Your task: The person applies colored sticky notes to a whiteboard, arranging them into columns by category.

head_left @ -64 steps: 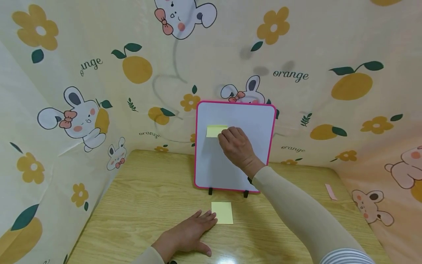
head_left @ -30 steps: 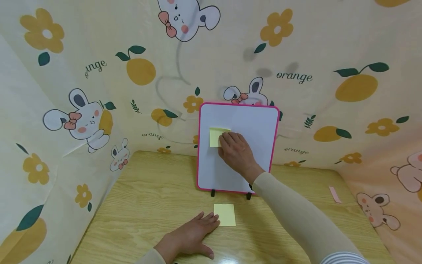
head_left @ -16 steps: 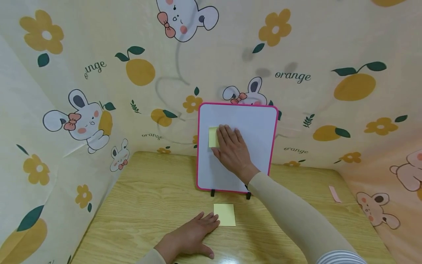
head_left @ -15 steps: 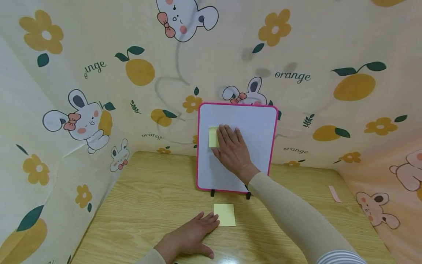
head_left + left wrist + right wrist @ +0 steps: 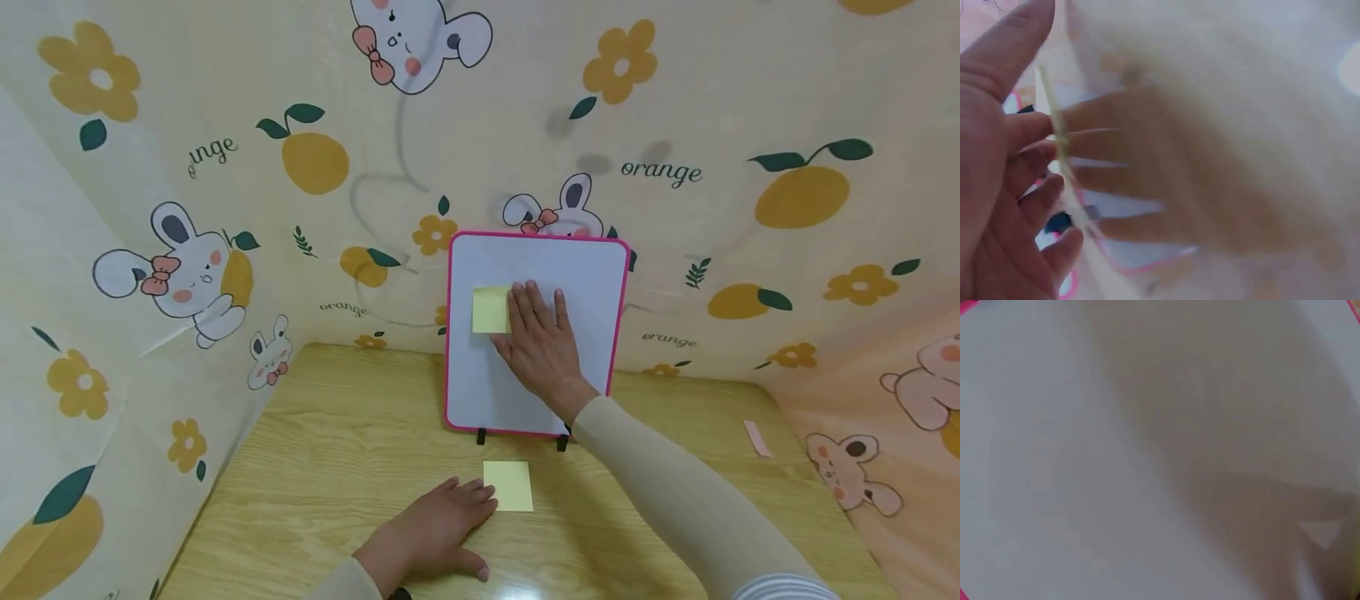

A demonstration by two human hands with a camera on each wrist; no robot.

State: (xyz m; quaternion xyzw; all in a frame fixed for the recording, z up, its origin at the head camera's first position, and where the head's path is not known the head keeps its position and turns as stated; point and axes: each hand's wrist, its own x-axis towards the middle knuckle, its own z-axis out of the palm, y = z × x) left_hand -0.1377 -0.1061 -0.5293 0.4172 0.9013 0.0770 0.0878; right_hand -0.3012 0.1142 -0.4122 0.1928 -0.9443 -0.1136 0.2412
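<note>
A yellow sticky note [image 5: 491, 311] lies flat on the upper left of a pink-framed whiteboard [image 5: 480, 383]. My right hand [image 5: 543, 342] is spread with straight fingers at the note's right edge, against the board. On the table below, a second yellow sticky note [image 5: 512, 486] lies in front of the board. My left hand [image 5: 438, 529] rests palm down beside it, fingertips at its left edge. In the left wrist view, that left hand [image 5: 997, 181] shows relaxed fingers around nothing, beside the glossy tabletop. The right wrist view shows mostly the white board surface [image 5: 1054, 456] and a dark reflection.
The whiteboard stands upright on black feet [image 5: 481, 436] on the wooden table [image 5: 337, 433]. A small pink paper strip [image 5: 757, 438] lies at the right side. Printed cloth [image 5: 525, 125] with rabbits and oranges encloses the back and sides.
My right hand first pinched the note's right side, then its fingers straightened over it. Now they have slid right, uncovering more of the note. My left hand has stayed put.
</note>
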